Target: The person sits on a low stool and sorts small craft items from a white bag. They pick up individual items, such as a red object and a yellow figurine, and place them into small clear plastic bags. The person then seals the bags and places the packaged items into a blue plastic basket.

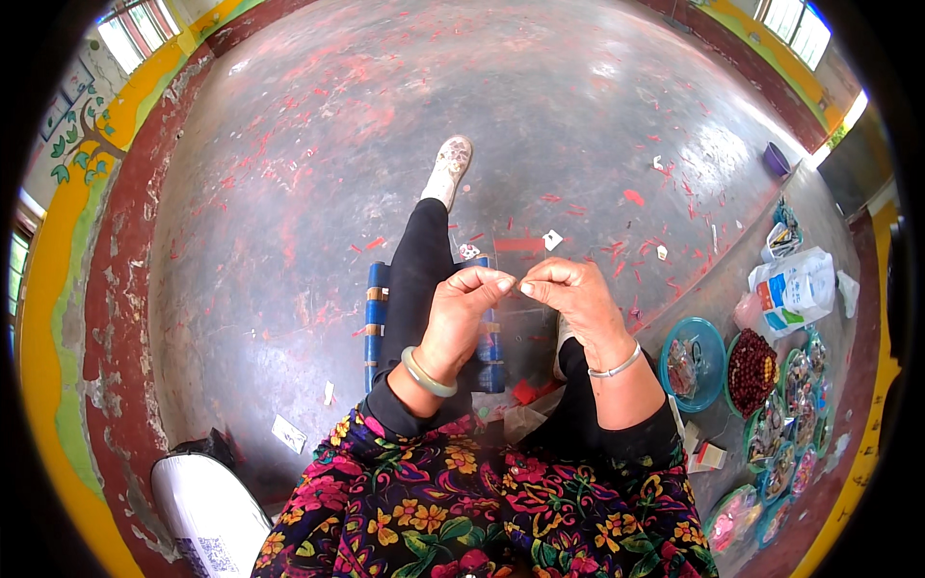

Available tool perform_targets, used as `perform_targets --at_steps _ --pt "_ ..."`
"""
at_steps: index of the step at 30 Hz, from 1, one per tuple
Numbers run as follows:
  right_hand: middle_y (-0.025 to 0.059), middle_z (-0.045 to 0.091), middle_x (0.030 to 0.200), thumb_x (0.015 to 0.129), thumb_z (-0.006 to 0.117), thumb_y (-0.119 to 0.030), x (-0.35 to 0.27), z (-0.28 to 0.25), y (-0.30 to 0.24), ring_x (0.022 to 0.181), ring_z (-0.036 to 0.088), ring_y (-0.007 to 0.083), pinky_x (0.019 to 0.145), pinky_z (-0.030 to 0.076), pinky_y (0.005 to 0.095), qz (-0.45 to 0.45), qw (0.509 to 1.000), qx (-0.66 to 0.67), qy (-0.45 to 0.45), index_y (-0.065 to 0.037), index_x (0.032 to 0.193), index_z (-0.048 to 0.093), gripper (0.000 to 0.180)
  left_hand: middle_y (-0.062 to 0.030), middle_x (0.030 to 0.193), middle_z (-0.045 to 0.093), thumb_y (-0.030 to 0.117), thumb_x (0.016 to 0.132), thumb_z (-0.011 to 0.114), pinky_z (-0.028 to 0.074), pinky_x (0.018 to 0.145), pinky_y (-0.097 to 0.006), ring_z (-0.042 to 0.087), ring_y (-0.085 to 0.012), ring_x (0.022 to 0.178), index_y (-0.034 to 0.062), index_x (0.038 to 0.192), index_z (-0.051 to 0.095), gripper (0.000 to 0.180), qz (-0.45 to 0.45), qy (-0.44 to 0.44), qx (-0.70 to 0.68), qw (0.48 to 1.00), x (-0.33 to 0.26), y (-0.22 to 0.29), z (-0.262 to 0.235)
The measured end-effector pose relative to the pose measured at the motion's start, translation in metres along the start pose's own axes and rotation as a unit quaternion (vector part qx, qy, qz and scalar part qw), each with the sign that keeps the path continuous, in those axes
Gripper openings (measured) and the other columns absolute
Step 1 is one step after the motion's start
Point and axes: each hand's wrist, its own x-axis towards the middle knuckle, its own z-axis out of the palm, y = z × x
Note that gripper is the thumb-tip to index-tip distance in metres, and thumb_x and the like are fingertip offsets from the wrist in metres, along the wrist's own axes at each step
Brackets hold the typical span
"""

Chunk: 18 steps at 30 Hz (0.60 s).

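Observation:
My left hand (457, 323) and my right hand (581, 306) meet above my lap, thumb and forefinger of each pressed in a pinch. The two pinches almost touch. Whatever lies between the fingertips is too small to make out. A pale bangle (427, 374) circles my left wrist, and a thin silver bracelet (617, 363) my right. Beneath the hands, a blue frame with brown bands (377, 323) stands around my left leg. Flowered cloth (453, 491) covers my lap.
At the right, a blue basin (717, 354) holds small items beside a bowl of dark red beads (752, 372). Several small baskets (768, 424) and a white plastic bag (798, 289) stand nearby. A white sack (207, 511) lies at the lower left. Red scraps (632, 197) litter the concrete floor.

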Motion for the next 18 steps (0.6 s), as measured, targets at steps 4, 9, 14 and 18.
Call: perform_targets --at_steps 4,9,14,18 --pt "-0.0009 0.058 0.070 0.076 0.072 -0.009 -0.001 -0.001 0.006 0.067 0.049 0.0050 0.059 0.038 0.0213 -0.009 0.999 -0.020 0.025 0.002 0.074 0.064 0.014 -0.0031 0.082 0.063 0.004 0.084 0.061 0.043 0.066 -0.022 0.052 -0.0089 0.071 0.0014 0.089 0.065 0.006 -0.004 -0.008 -0.014 1.000 -0.002 0.000 0.003" --pt "-0.0037 0.054 0.065 0.073 0.073 -0.006 -0.002 -0.001 0.006 0.061 0.044 0.0032 0.054 0.034 0.0203 0.007 0.999 -0.005 0.039 -0.001 0.068 0.061 0.015 -0.0030 0.087 0.063 0.003 0.085 0.061 0.043 0.067 -0.022 0.053 -0.0093 0.073 0.0012 0.094 0.065 0.010 -0.011 -0.021 -0.034 0.999 -0.002 -0.001 0.007" --pt "-0.0028 0.055 0.065 0.072 0.074 -0.005 -0.003 0.002 0.004 0.062 0.045 0.0037 0.055 0.037 0.0215 0.020 0.999 0.005 0.038 0.000 0.068 0.060 0.015 -0.0043 0.092 0.064 0.004 0.086 0.059 0.044 0.068 -0.023 0.055 -0.0099 0.077 0.0015 0.098 0.063 0.013 -0.013 -0.024 -0.041 0.999 -0.005 -0.001 0.008" --pt "0.0016 0.056 0.067 0.070 0.073 -0.004 -0.002 0.002 0.005 0.062 0.051 0.0096 0.057 0.041 0.0247 -0.050 0.989 -0.136 0.039 -0.001 0.069 0.059 0.015 -0.0057 0.093 0.064 0.016 0.090 0.054 0.044 0.068 -0.024 0.057 -0.0108 0.080 0.0023 0.102 0.062 0.020 -0.006 -0.030 -0.070 0.997 -0.005 0.007 0.011"
